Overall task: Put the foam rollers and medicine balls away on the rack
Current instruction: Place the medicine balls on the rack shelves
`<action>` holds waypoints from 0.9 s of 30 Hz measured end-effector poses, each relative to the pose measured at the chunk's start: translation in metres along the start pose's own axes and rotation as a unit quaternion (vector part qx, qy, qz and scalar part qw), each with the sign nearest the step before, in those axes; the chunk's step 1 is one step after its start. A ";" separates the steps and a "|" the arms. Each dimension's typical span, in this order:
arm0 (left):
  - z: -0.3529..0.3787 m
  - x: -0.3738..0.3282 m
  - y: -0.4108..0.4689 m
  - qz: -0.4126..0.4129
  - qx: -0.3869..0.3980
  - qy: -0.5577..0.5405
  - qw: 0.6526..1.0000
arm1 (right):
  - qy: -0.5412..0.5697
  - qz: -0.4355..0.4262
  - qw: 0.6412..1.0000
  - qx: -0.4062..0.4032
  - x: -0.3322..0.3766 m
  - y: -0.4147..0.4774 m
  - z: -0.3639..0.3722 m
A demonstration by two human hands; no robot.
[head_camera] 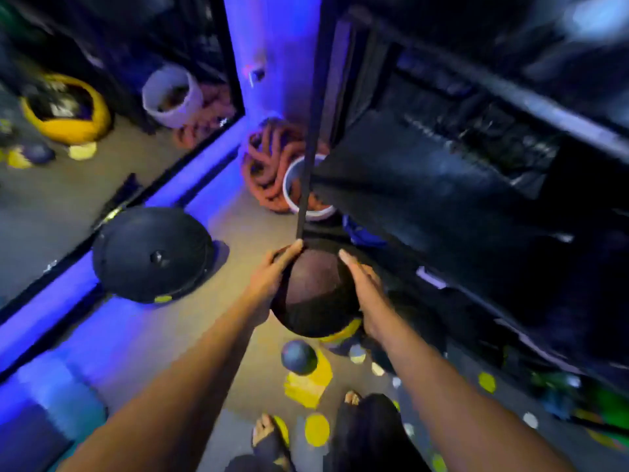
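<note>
A large dark medicine ball (315,294) is held between both my hands at chest height, just in front of the black rack (442,185). My left hand (272,281) presses its left side and my right hand (364,291) presses its right side, fingers pointing forward. The ball's far edge is close to a thin black upright post (308,148) of the rack. A smaller blue-grey ball (299,357) lies on the floor below, beside yellow patches. The rack shelves are dark and blurred.
A black dome-shaped balance trainer (151,255) sits on the floor at left by a mirror wall (102,172). A white bucket (299,195) and coiled orange rope (269,165) stand at the rack's far corner. My feet (269,434) show at the bottom.
</note>
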State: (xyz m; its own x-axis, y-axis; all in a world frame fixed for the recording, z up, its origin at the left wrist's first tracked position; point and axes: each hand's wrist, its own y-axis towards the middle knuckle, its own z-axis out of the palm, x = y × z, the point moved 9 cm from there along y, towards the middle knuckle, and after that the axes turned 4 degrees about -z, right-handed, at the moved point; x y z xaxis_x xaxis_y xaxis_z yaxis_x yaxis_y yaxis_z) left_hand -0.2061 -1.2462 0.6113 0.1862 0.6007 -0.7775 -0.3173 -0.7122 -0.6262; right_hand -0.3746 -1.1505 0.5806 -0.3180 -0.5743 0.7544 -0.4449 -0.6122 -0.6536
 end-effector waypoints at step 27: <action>0.328 -0.464 0.047 0.390 -0.023 0.228 0.892 | 0.013 -0.296 0.947 -0.124 0.476 0.060 -0.261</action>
State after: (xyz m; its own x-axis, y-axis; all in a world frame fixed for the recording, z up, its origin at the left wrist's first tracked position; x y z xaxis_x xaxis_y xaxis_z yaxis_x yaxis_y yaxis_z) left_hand -0.6128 -1.4391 0.9617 0.2886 -0.2864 -0.9136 -0.4789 -0.8695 0.1213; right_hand -0.7714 -1.3183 0.9162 0.0303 -0.1547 0.9875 -0.7341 -0.6740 -0.0830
